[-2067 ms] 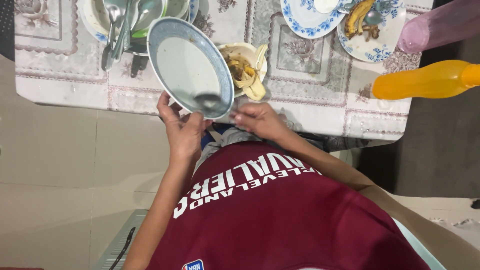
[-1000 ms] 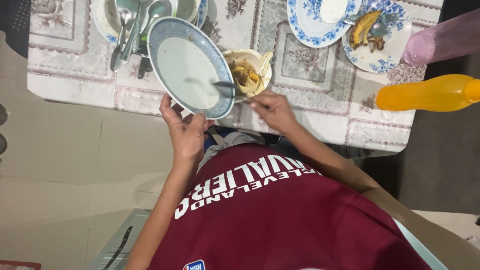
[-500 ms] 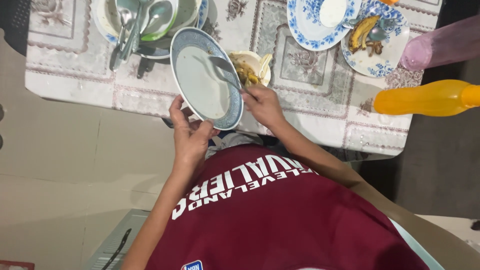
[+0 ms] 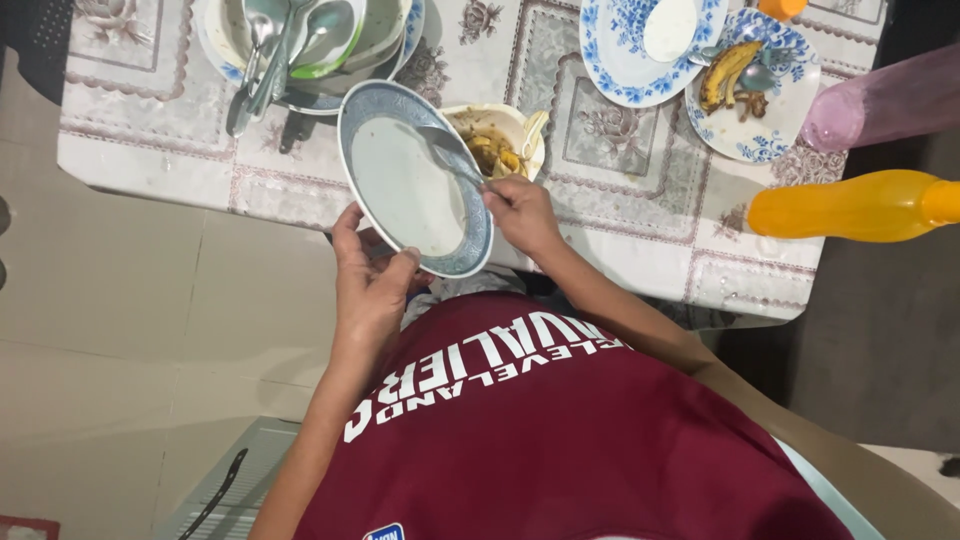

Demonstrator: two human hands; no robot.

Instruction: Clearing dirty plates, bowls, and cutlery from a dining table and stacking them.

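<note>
Nearest the camera, the left hand [image 4: 368, 275] gripped the near rim of a blue-rimmed plate [image 4: 392, 178], thumb over the top edge and fingers curled beneath, so the plate was tilted up off the table [image 4: 150, 165] with its pale, smeared inside facing the viewer. The plate hung over the table's near edge, its far rim reaching toward the stacked dishes. Just to the right, the right hand [image 4: 520, 212] was closed on the handle of a metal spoon [image 4: 448, 152]; the spoon's bowl lay against the upper right part of the plate's inside, well apart from the left hand's hold at the bottom rim. Just behind the plate's right edge stood a small cream bowl [image 4: 505, 125] holding banana peel and brownish scraps. Farther back on the left, a stack of bowls with spoons [image 4: 300, 35] sat on the patterned cloth. At the far right lay two blue-flowered plates [image 4: 620, 55], one carrying a banana piece [image 4: 728, 68], with an orange bottle [image 4: 850, 205] and a pink bottle [image 4: 885, 85] beside them.
</note>
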